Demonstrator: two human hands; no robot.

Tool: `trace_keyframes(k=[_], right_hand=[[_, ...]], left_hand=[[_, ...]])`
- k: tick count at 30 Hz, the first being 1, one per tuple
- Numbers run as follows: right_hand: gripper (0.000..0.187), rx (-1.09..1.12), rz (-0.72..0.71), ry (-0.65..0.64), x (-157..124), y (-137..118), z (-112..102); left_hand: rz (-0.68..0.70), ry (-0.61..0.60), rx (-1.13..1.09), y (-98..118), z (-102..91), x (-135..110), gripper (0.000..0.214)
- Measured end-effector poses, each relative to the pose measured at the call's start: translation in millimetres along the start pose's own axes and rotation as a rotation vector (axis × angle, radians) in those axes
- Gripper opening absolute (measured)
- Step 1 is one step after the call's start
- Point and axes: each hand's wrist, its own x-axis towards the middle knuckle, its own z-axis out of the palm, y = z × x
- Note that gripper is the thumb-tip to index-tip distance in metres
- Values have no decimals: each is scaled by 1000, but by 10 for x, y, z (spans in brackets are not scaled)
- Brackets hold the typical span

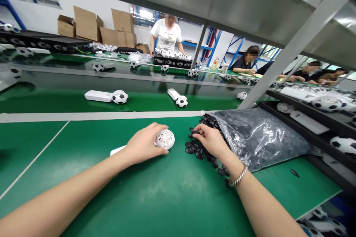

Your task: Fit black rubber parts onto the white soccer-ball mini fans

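Observation:
My left hand [146, 142] is closed around the round head of a white handheld fan [166, 139], whose openwork face points up. Part of its white handle [118, 150] shows behind my wrist; the palm hides the rest. To the right, my right hand [210, 139] pinches a small black plastic piece [194, 132] between thumb and fingers. Below those fingertips lies a loose heap of similar black pieces [194, 149], spilling from the mouth of a clear plastic bag [258, 137]. A bracelet circles my right wrist.
Beyond the pale edge strip, two white fans with football-patterned heads [120, 97] [181, 101] lie on the green belt [144, 102]. Black trays [303, 122] of fans stand at right, beside a slanting metal post [289, 52]. Co-workers sit and stand across the line.

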Motion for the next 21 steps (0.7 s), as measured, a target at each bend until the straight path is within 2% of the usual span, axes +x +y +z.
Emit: trace_keyframes(k=[5,11,18,21], right_hand=[[7,214,-43,-60,-57,-131,8],[16,342,-161,-155,-154,-333,48],[11,588,-67,-131,-235,-458,107],[11,516,-135,-93,-241,-476,87]], left_hand=[[57,-18,48,73,-1,-27,62],[127,-144,78,8,-38,-55,71],[53,-98,23,65,7,-67,64],[62,-90,12,63,16,-67,64]])
